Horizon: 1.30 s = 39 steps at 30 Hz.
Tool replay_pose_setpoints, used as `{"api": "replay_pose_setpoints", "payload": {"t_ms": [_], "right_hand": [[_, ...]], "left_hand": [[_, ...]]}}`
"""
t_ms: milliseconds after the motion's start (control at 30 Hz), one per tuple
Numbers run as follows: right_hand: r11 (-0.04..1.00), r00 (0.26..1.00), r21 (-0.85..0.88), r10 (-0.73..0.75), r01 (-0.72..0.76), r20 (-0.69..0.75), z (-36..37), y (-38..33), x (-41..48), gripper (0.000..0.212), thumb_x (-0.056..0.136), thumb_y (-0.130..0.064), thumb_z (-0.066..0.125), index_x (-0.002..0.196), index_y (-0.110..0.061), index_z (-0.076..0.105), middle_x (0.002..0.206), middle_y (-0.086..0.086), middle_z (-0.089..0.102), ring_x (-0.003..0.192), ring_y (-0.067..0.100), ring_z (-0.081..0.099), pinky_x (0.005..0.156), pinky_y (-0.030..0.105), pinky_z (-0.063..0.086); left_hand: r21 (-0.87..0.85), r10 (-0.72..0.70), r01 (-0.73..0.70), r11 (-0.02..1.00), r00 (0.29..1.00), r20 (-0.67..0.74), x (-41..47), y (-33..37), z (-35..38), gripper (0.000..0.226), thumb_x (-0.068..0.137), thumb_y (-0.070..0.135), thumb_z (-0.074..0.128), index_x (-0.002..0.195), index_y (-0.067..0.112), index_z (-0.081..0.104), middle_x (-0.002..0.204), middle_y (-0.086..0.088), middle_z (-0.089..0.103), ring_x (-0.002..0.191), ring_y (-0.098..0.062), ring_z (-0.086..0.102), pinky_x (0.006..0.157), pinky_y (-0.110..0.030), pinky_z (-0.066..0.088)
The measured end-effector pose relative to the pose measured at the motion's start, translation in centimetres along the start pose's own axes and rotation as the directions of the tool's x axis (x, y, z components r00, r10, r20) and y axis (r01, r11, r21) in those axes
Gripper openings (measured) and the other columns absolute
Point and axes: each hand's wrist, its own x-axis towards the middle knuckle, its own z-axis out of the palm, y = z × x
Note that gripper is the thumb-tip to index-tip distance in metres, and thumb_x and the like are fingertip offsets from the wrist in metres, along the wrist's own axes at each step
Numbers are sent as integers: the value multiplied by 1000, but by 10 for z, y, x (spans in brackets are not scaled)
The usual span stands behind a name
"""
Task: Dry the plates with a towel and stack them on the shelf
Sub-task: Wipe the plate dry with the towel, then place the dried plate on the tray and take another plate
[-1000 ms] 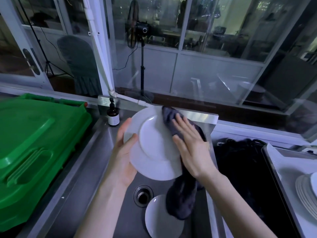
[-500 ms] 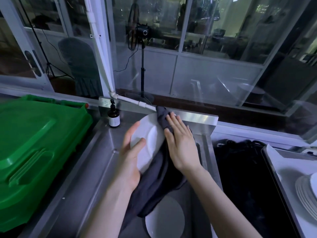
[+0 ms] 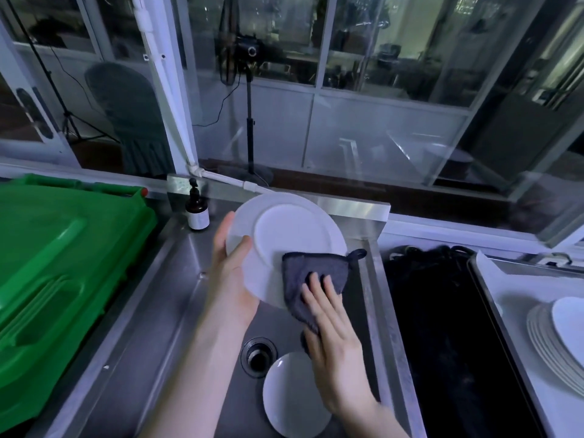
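Left hand (image 3: 232, 279) grips plate (image 3: 294, 229) rim; right hand (image 3: 335, 339) flat, pressing towel (image 3: 313, 267); sink plate (image 3: 290, 403) partly hidden by wrist.

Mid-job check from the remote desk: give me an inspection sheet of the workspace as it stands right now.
Surface: steel sink, drain in its floor.
Job's things: white plate held tilted over the sink; dark grey towel on its lower right; second plate in the sink; stack of plates on the tray at right.
Clutter: green bin lid at left; pump bottle at the back corner; dark mass right of the sink, cannot tell what.
Grippers: left hand grips the white plate's left rim; right hand presses the towel with straight fingers.
Cables: black cable beside the fan stand, behind glass.
Surroundings: glass partition; standing fan beyond it.
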Motion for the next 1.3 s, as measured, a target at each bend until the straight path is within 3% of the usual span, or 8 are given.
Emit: {"api": "replay_pose_setpoints", "payload": {"t_ms": [233,433,633,733,900,1000,1133,1300], "right_hand": [[984,981,4,177,-178,-75,-37,10,-3,51,93,-3,52,140,-22,49,104,-9,55,94,-3,53,86,3,37],[926,947,-200,320,-321,-40,-74,29,8,41,93,-25,51,134,-29,48,112,-9,54,98,19,59,79,40,52],[800,954,-528,185,-285,-235,-97,30,24,56,79,-54,69,122,-24,50,89,-2,60,49,21,57,36,19,28],[757,959,-614,56,-222,-277,-109,36,31,54,73,-20,76,126,-21,64,86,6,51,37,23,40,45,11,6],[737,948,-655,-61,-169,-313,-138,45,29,62,63,12,68,118,-15,71,101,9,65,44,21,44,46,19,19],[730,937,-660,-81,-176,-339,-158,53,26,54,68,12,67,116,-13,72,91,9,66,45,25,52,41,20,25],[743,923,-593,86,-311,-376,-184,63,18,36,83,-11,61,116,-18,71,85,7,58,46,30,52,35,29,39],[773,813,-328,388,-543,-433,-228,84,-6,15,94,-29,60,104,-38,66,80,-8,43,65,15,52,56,33,44]], "left_hand": [[56,-16,20,998,997,-75,15,-3,25,44,99,6,52,126,41,52,114,14,63,101,-13,66,71,-34,54],[83,-88,88,993,996,4,13,-12,42,38,100,9,51,117,43,52,100,21,68,92,-8,69,73,-37,56],[85,-108,102,991,992,65,-2,-20,65,42,78,20,65,115,37,55,94,19,74,77,-5,74,60,-32,60],[105,-170,162,981,983,67,-10,-29,79,41,87,17,67,122,36,59,108,9,73,83,-12,73,71,-40,56],[92,-264,256,962,960,90,-26,-45,102,35,98,16,61,121,41,55,113,6,74,93,-19,73,74,-43,58],[26,-354,353,935,931,94,-31,-50,121,38,98,16,62,134,30,57,100,6,77,81,-14,74,55,-29,59],[46,-413,410,911,903,116,-38,-57,151,29,95,29,69,122,23,62,106,-11,71,94,-28,70,82,-48,61],[466,-252,96,879,925,284,-48,-91,177,20,95,51,55,80,54,69,85,9,77,80,-12,73,96,-54,52]]}}
